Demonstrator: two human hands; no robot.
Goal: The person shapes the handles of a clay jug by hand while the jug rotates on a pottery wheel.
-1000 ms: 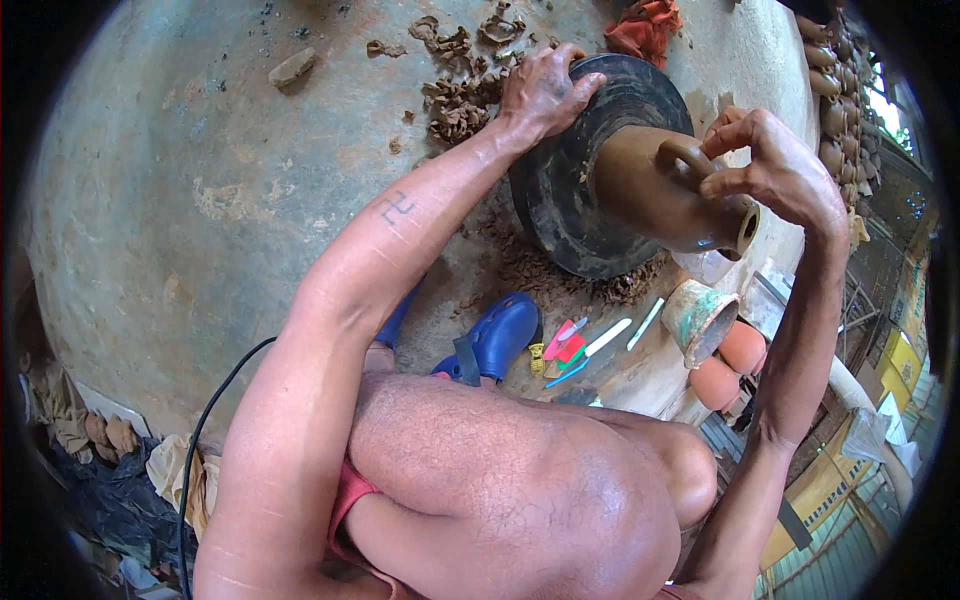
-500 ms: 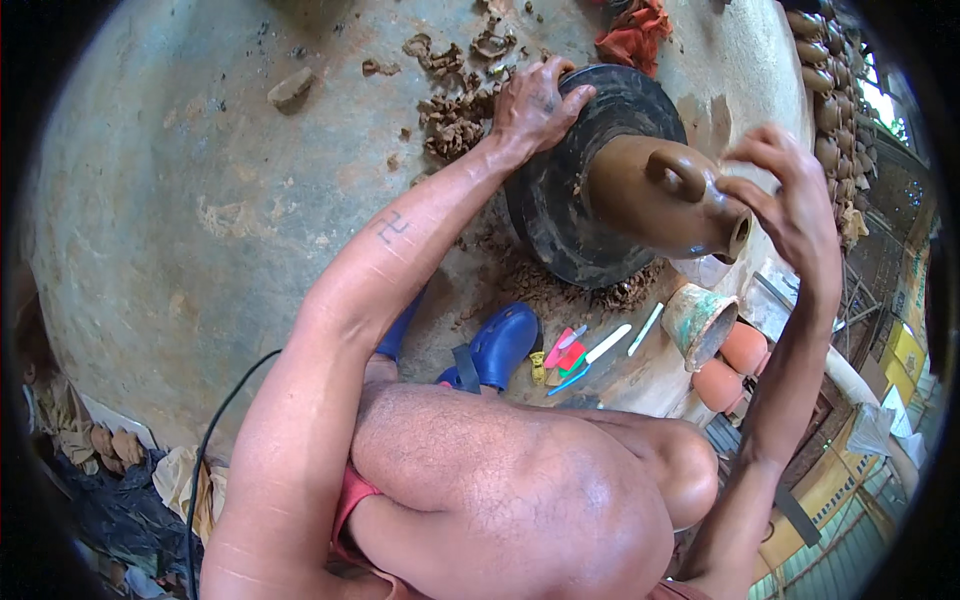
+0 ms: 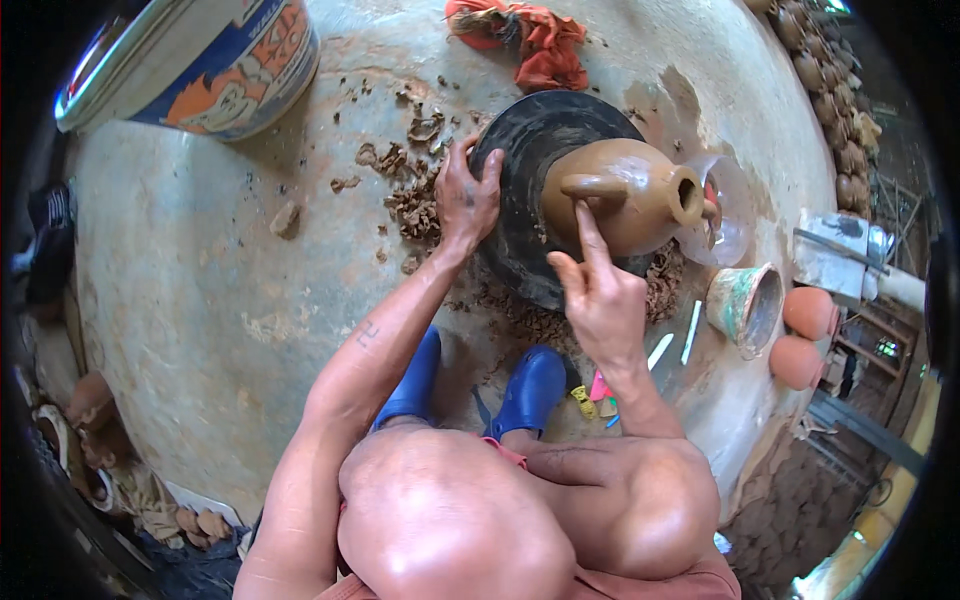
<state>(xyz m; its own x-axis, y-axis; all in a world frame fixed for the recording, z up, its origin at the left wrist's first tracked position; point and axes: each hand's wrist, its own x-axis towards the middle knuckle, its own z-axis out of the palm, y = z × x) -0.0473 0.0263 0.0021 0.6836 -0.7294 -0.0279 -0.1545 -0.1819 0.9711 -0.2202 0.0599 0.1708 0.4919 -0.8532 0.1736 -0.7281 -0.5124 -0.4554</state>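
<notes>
A wet brown clay jug (image 3: 640, 230) with a narrow neck and a loop handle (image 3: 592, 186) stands on a round black pottery wheel (image 3: 512, 240). My left hand (image 3: 468, 200) is at the wheel's left rim, thumb on the upper face and fingers over the edge. Just below the handle, the stretched index finger of my right hand (image 3: 606, 300) touches the jug's wall. The right thumb sticks out to the side and the other fingers are curled, with nothing in them. Clay scraps (image 3: 415, 210) lie on the floor around the wheel.
A big white and blue bucket (image 3: 235, 75) stands far left, a red cloth (image 3: 550, 50) beyond the wheel. Right of the jug are a clear plastic bowl (image 3: 735, 235), a green-stained pot (image 3: 735, 300) and orange pots (image 3: 797, 362). Small tools (image 3: 660, 352) lie near my blue shoes (image 3: 533, 385).
My right hand has come from beyond the jug's neck to its near side, under the handle. The jug's handle now faces more upward. The view has shifted, bringing the bucket in.
</notes>
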